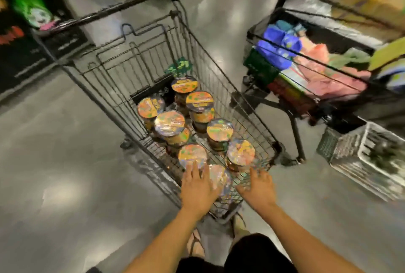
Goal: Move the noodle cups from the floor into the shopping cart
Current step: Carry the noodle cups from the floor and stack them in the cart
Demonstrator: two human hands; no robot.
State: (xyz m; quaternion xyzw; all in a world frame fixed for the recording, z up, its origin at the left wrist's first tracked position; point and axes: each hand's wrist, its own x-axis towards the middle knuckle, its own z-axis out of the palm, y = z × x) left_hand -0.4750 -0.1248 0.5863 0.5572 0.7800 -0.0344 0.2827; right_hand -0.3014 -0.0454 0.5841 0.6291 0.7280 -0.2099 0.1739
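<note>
A black wire shopping cart (252,119) stands in front of me with several noodle cups upright in its basket, each with an orange foil lid. The nearest noodle cup (221,179) sits at the basket's near end, between my hands. My left hand (198,187) lies against that cup's left side with its fingers spread, its fingertips reaching another cup (192,154). My right hand (257,187) hovers over the cart's near right corner, fingers apart, a little right of the cup and holding nothing. The picture is blurred by motion.
A second cart (306,71) full of coloured goods stands close on the right. A wire basket (361,158) sits on the floor at the right. A dark display (22,42) is at the left. Grey floor (65,163) lies open to my left.
</note>
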